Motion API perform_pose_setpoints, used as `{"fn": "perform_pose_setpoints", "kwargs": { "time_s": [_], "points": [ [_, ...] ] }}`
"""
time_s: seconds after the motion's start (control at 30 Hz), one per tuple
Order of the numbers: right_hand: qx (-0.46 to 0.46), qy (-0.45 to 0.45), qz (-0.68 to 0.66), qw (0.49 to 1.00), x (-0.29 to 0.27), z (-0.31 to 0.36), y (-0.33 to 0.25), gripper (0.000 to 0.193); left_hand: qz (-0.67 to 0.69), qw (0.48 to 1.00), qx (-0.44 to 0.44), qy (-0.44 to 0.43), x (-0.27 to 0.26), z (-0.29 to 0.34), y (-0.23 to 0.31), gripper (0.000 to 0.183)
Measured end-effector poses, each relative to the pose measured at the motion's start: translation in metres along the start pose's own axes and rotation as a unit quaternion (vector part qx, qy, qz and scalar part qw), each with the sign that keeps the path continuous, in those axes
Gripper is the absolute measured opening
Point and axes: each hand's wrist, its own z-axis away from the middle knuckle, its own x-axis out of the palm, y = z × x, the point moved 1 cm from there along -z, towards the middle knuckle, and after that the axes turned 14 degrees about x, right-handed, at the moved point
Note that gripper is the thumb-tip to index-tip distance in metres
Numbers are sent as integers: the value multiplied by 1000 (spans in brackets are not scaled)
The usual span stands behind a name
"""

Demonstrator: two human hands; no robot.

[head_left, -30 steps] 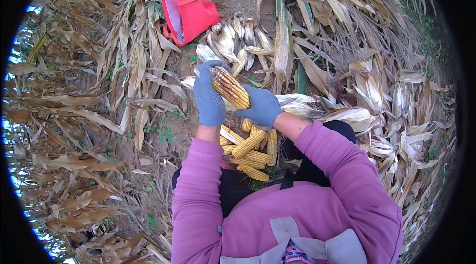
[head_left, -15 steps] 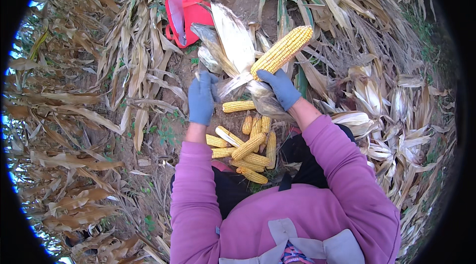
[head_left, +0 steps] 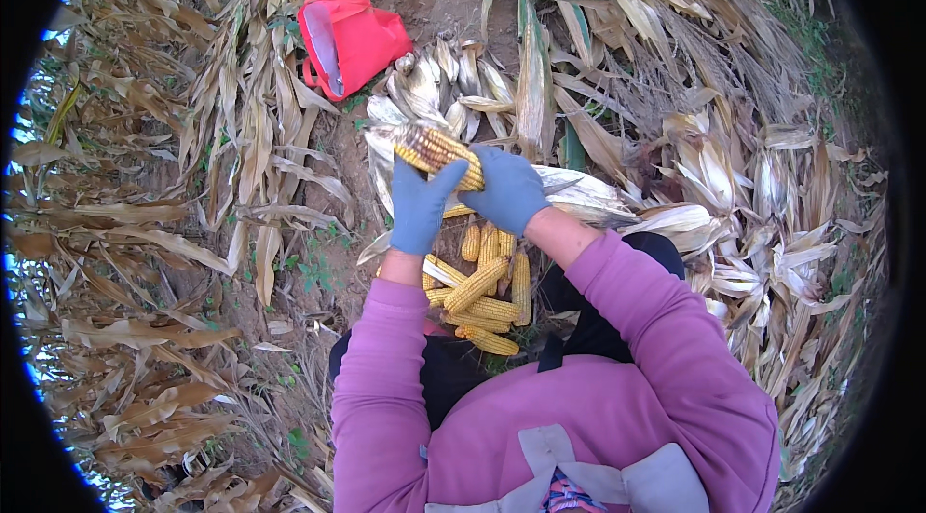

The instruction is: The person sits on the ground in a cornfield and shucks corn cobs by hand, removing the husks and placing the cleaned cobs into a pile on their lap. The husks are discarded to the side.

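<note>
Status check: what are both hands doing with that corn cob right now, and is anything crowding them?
Left hand and right hand, blue-gloved, both grip one corn cob. Husked cob pile directly below. Dry husks close by, red bucket beyond.

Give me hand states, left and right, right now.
Left hand: closed on the corn cob, gripping its near side.
Right hand: closed on the same corn cob, at its right end.
</note>
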Motion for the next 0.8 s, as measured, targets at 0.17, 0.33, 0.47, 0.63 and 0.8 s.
{"fn": "perform_pose_setpoints", "kwargs": {
  "time_s": [0.17, 0.33, 0.47, 0.63, 0.8],
  "points": [
    [-114, -82, -183, 973, 18, 7, -14, 80, 184, 977, -64, 91, -18, 1, -4, 27],
    [-73, -323, -288, 899, 25, 3, -5, 86, 263, 958, -62, 94, -25, -2, 3, 45],
    [-58, -416, -419, 805, 18, 10, -13, 77, 298, 946, -84, 96, -27, -3, 7, 53],
    [-10, -363, -407, 838, 25, 22, -16, 64, 251, 965, -59, 44, -27, -2, 15, 52],
    [10, -307, -299, 904, 53, 29, 2, 59, 160, 980, -117, -19, -14, 8, 40, 49]
  ]
}}
